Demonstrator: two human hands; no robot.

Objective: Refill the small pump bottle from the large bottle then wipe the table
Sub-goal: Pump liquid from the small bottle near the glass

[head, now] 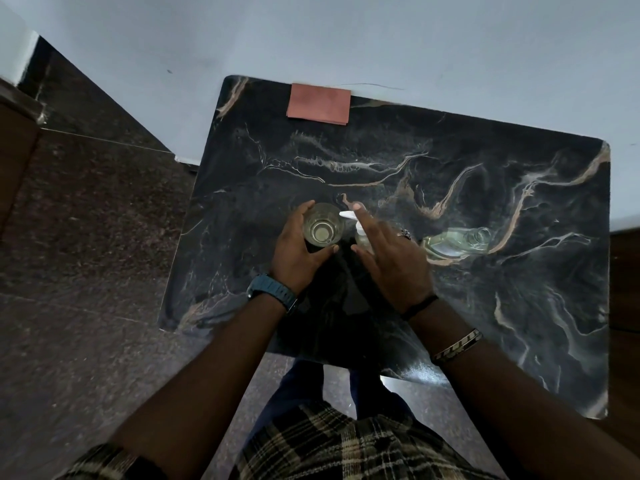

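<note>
On the dark marble table [485, 306], my left hand [298, 251] is wrapped around a clear drinking glass [322, 229] with a little pale liquid at its bottom. Right beside it stands the small pump bottle [363, 239]; its white pump nozzle [347, 215] points over the glass rim. My right hand [391, 258] holds this bottle, index finger lying on the pump head and thumb against the bottle's side. The large clear bottle [460, 241], holding pale liquid and with its neck uncapped, stands apart to the right of my right hand.
A folded reddish-brown cloth [318, 103] lies at the table's far edge against the pale wall [346, 36]. Dark speckled floor [86, 220] lies to the left of the table. My legs and checked shirt are at the near edge.
</note>
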